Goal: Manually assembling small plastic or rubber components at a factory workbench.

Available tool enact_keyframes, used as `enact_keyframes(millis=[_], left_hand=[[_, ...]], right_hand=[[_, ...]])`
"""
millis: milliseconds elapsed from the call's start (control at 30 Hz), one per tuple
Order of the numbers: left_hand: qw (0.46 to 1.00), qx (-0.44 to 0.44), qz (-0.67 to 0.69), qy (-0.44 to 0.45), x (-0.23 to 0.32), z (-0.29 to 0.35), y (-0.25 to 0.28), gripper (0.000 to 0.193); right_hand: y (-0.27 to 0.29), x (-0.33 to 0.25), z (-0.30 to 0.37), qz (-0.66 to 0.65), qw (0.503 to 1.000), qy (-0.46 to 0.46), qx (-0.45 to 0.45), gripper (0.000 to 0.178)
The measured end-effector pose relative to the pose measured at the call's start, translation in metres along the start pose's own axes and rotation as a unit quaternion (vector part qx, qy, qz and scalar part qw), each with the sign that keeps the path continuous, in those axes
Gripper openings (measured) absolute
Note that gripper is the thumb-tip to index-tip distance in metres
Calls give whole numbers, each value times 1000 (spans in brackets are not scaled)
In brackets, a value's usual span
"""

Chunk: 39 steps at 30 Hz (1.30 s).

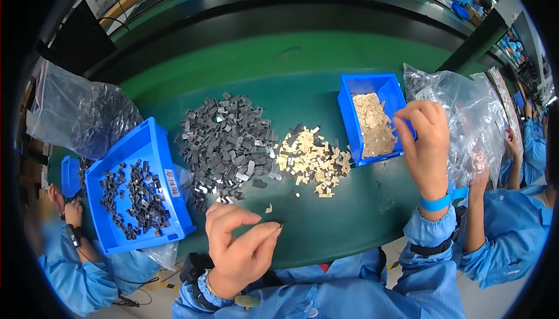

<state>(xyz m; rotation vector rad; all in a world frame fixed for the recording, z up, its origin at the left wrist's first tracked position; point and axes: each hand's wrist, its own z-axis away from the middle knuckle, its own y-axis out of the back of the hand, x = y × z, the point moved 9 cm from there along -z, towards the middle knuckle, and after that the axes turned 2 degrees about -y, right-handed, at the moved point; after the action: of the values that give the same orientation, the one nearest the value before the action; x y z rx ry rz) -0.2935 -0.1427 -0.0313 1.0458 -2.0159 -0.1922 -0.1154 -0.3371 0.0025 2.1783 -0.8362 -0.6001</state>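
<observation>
At the front of the green table, my left hand (240, 250) pinches a tiny dark piece (282, 224) between thumb and forefinger. My right hand (426, 135) is raised over the right edge of a small blue bin (343, 122), its thumb and fingertips drawn together; anything between them is too small to make out. Tan flat pieces (372, 122) lie in that bin. A loose pile of cream-yellow bent pieces (311, 159) spreads left of the bin, beside a larger heap of small black parts (227, 138). One single cream piece (268, 208) lies just above my left hand.
A larger blue bin (116, 199) with small black assembled-looking parts stands tilted at the left. Clear plastic bags lie behind it (87, 109) and at the right (466, 115). Co-workers in blue sit close on the left (75, 266) and right (506, 231). A dark ledge (262, 13) runs along the back.
</observation>
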Motion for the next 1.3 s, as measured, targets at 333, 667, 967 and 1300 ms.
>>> enact_keyframes(millis=[333, 667, 967, 1300], left_hand=[[963, -61, -105, -239, 50, 14, -14, 23], [958, -109, -117, -238, 46, 28, -21, 30], [970, -105, -210, -61, -7, -1, -24, 41], [936, -106, -331, 61, -54, 0, -41, 28]], right_hand=[[-55, -106, 47, -552, 739, -1, -387, 10], [-61, -123, 59, -555, 706, 47, -437, 7], [-70, -107, 55, -496, 813, -21, -304, 7], [-70, -83, 48, -507, 827, -128, -204, 7]])
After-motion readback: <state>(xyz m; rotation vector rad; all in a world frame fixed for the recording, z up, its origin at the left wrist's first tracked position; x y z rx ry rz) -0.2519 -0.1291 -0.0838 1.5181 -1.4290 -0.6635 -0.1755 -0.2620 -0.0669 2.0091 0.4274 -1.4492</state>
